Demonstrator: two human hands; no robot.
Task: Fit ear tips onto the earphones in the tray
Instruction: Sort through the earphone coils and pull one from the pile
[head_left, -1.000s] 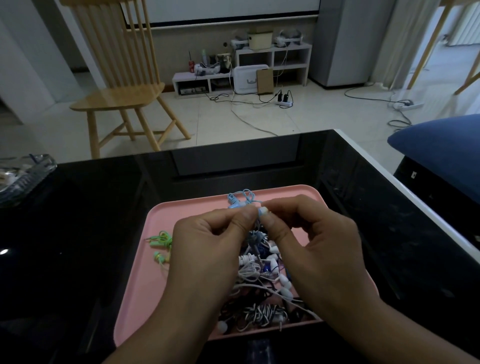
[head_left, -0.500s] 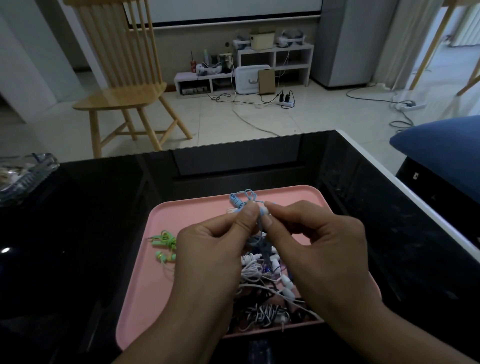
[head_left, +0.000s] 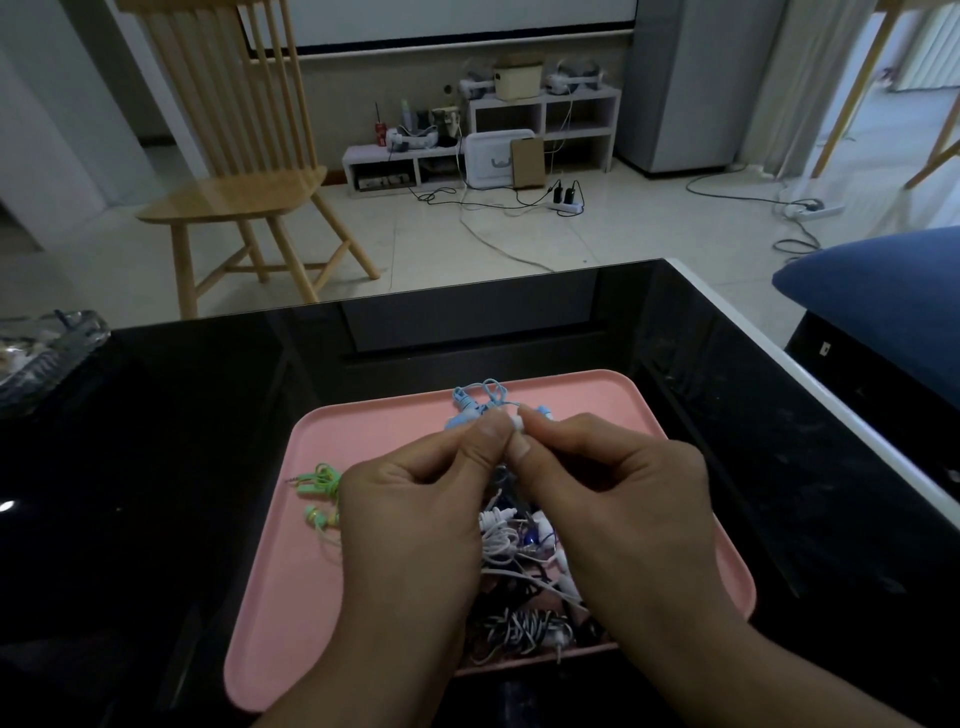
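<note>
Both hands meet above the far half of the pink tray (head_left: 270, 649), which sits on the black desk (head_left: 156, 467). The left hand (head_left: 415, 514) pinches a light blue earphone (head_left: 457, 418) between thumb and forefinger; its cable loops away toward the tray's far rim. The right hand (head_left: 618, 499) pinches a small white ear tip (head_left: 518, 422) at its fingertips, just beside the left thumb. The two pieces lie roughly in line, left to right, so the fit seems to turn on pushing them straight together along that line. Neither hand is nearer; they touch at the thumbs.

The earphone's nozzle is hidden behind the left thumb, so I cannot tell whether the tip is already seated. Below the hands lies a tangle of white, blue and striped earphones (head_left: 519, 623), partly covered; a green pair (head_left: 322, 493) lies apart to the left.
</note>
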